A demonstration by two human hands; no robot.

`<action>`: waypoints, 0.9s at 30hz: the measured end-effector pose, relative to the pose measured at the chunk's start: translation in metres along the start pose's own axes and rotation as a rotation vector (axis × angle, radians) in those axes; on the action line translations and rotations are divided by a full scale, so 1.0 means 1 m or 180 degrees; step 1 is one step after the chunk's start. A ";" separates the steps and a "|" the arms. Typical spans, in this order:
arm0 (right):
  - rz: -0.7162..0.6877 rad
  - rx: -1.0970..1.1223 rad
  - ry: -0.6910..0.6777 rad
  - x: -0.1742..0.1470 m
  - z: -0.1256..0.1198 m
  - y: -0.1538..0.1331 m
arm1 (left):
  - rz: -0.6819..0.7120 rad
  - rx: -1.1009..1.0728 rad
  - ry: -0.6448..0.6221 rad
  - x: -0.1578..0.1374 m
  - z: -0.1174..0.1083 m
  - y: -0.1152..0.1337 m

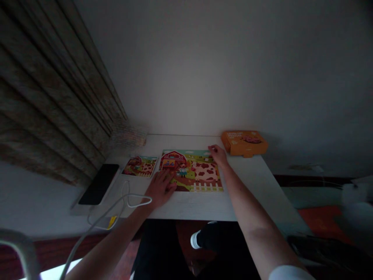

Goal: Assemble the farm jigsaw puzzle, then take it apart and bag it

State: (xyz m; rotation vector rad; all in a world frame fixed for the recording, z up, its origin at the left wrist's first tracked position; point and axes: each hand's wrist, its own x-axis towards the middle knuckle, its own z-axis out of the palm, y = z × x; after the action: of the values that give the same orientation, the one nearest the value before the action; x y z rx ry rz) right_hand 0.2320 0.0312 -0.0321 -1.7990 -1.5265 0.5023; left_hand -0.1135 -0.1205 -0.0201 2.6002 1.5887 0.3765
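Note:
A farm-scene jigsaw puzzle [201, 171] with a red barn and a spotted cow lies flat on the white table [198, 206]. My left hand [160, 188] rests palm down on the puzzle's near left corner, fingers spread. My right hand [218, 153] touches the puzzle's far right corner with its fingertips; whether it pinches a piece is unclear. A small reference picture card [140, 166] of the same farm scene lies just left of the puzzle.
An orange puzzle box [244, 142] stands at the table's far right corner. A black phone [99, 183] lies at the left edge, with a white cable [128, 200] looping beside it. Curtains hang at the left; a plain wall is behind.

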 end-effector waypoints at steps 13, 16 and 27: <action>-0.0998 -0.1246 -0.0140 -0.113 0.021 -0.040 | 0.0050 -0.0072 0.0098 0.000 -0.010 0.010; -0.1008 -0.1504 -0.0238 -0.139 0.028 -0.051 | 0.0057 -0.0093 0.0098 -0.001 -0.010 0.010; -0.0775 -0.1782 -0.0483 -0.155 0.002 -0.037 | 0.0107 -0.0218 0.0384 -0.008 0.000 0.001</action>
State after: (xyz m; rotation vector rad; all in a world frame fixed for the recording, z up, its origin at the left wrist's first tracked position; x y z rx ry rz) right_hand 0.1707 -0.1153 -0.0302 -1.9663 -2.1131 0.0915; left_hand -0.1164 -0.1281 -0.0212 2.6009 1.5386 0.5903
